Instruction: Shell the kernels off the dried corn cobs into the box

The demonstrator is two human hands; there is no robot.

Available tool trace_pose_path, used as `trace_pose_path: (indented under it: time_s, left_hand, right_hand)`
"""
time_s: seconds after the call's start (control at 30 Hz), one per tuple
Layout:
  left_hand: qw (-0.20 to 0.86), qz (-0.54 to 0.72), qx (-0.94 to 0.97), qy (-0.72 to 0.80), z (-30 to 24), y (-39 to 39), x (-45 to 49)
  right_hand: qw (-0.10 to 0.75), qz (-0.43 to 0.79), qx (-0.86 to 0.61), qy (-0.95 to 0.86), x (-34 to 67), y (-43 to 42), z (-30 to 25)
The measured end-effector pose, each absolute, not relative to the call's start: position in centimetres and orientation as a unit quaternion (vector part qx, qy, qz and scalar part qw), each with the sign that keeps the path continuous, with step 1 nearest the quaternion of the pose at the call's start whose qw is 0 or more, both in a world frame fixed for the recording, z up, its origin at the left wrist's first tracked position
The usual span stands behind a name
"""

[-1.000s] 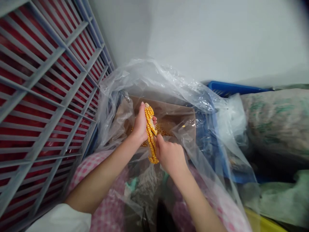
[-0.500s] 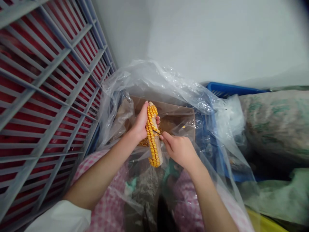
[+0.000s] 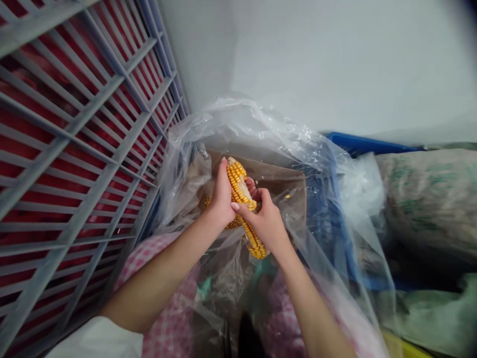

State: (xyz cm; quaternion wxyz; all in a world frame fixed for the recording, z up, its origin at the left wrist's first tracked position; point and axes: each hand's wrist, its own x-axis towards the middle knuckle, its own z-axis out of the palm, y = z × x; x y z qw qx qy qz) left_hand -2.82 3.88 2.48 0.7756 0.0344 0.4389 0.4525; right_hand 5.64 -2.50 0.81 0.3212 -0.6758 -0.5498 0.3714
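An ear of corn (image 3: 237, 179) with yellow kernels is held over a clear plastic bag; a bare pale strip of cob shows along its upper right side. My left hand (image 3: 224, 199) is wrapped around its upper part, thumb along the left edge. Across the middle of the ear lies the thumb of my right hand (image 3: 265, 219), its fingers curled on the far side. A thin dark tool (image 3: 256, 185) pokes out near the right fingers, mostly hidden, so its kind does not show. Loose corn kernels (image 3: 234, 222) lie below, partly behind my hands.
The clear plastic bag (image 3: 231, 112) spreads open around brown cardboard (image 3: 272, 171). To the left rises a grey slatted crate (image 3: 122, 74) with red behind it. On the right are a blue basket (image 3: 368, 144), a filled sack (image 3: 432, 194) and a yellow edge (image 3: 404, 345). A white wall stands behind.
My right hand has moved from holding the thin tool against the corn to gripping the ear's middle. The ear has tilted, its lower end swinging right. The view has shifted slightly.
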Motion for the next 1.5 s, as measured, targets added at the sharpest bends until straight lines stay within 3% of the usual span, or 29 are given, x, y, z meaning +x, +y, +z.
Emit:
trace_pose_path:
  time_s: [0.77,0.9,1.07,1.23,1.33,1.5]
  left_hand:
    - [0.811,0.362,0.033,0.459,1.8,3.5,-3.1]
    - [0.811,0.392,0.043,0.431,2.2,3.7,-3.1]
    - [0.735,0.503,0.039,0.453,2.7,4.4,-3.4]
    - [0.696,0.588,-0.001,0.412,3.4,5.4,-4.4]
    - [0.685,0.625,-0.025,0.373,3.4,5.6,-4.8]
    - [0.682,0.639,-0.052,0.353,3.1,5.3,-4.6]
  right_hand:
    - [0.387,0.37,-0.649,-0.541,5.6,-2.3,-0.4]
    - [0.398,0.366,-0.684,-0.49,6.2,-2.1,0.4]
    - [0.402,0.267,-0.721,-0.497,7.7,-2.5,2.0]
    - [0.395,0.374,-0.713,-0.442,8.7,-3.0,1.8]
    - [0.469,0.392,-0.706,-0.357,8.9,-3.2,1.5]
    - [0.588,0.61,-0.52,-0.107,7.6,-4.1,1.0]
